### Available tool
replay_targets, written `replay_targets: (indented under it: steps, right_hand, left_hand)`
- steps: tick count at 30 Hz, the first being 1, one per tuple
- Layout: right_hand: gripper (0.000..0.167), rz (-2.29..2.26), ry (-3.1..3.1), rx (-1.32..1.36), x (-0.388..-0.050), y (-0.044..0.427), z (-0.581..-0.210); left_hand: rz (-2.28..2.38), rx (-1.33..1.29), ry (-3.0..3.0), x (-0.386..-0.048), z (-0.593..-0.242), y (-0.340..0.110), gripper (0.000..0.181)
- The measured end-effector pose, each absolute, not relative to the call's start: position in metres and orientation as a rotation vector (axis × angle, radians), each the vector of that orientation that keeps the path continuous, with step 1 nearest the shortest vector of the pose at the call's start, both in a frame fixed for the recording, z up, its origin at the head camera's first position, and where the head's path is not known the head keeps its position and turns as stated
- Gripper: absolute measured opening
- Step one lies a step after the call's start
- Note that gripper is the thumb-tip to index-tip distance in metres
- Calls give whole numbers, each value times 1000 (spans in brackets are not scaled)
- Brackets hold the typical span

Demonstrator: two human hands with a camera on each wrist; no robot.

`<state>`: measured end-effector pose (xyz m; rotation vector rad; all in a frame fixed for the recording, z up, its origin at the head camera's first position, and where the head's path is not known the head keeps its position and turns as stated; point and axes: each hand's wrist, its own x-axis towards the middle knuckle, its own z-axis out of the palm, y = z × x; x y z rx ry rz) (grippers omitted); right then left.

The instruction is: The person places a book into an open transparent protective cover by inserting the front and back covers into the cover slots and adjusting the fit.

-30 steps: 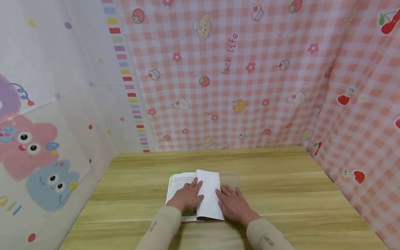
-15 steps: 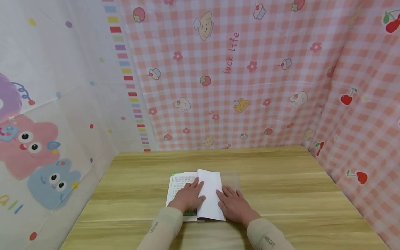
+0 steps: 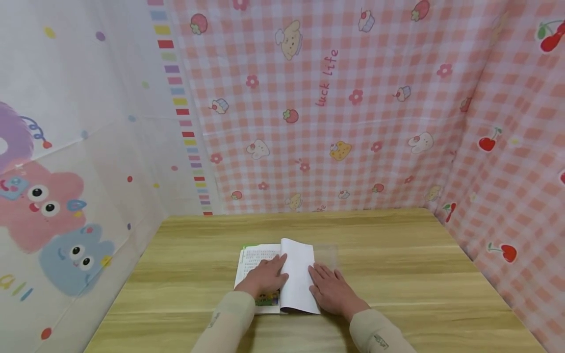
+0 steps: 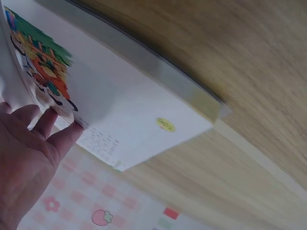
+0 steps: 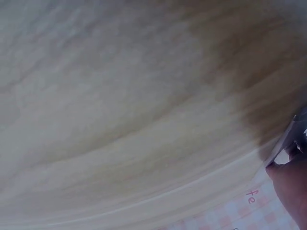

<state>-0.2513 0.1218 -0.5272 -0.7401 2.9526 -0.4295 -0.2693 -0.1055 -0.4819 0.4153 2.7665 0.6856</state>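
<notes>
An open book [image 3: 248,262] lies on the table, its left page showing printed text and a coloured picture [image 4: 45,67]. My left hand [image 3: 266,277] rests on that page with fingers extended, the tips by the fold; the left wrist view shows this hand [image 4: 29,148] touching the paper near the picture. A blank white sheet [image 3: 299,279] stands slightly curved over the right side of the book. Against its right edge lies my right hand [image 3: 332,290], fingers flat and close together. At the right wrist camera's edge, only part of this hand [image 5: 291,189] shows.
A see-through plastic flap [image 3: 326,252] sticks out at the right of the book. The wood-grain table [image 3: 397,264] extends around it. Behind stands a pink checked cloth [image 3: 326,166], with a white cartoon-print cloth [image 3: 145,162] on the left.
The white sheet and my right hand have shifted very slightly to the right. My left hand stays on the page, its fingers barely moved.
</notes>
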Motion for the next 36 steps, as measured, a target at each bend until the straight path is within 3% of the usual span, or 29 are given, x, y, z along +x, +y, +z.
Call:
replay_targets:
  steps: [23, 36]
  right_hand:
    - [49, -379, 2959, -745, -248, 121, -523]
    - [49, -397, 3085, -804, -256, 121, -544]
  left_hand:
    - [584, 485, 2767, -270, -485, -103, 61]
    - [460, 496, 2826, -269, -489, -97, 60]
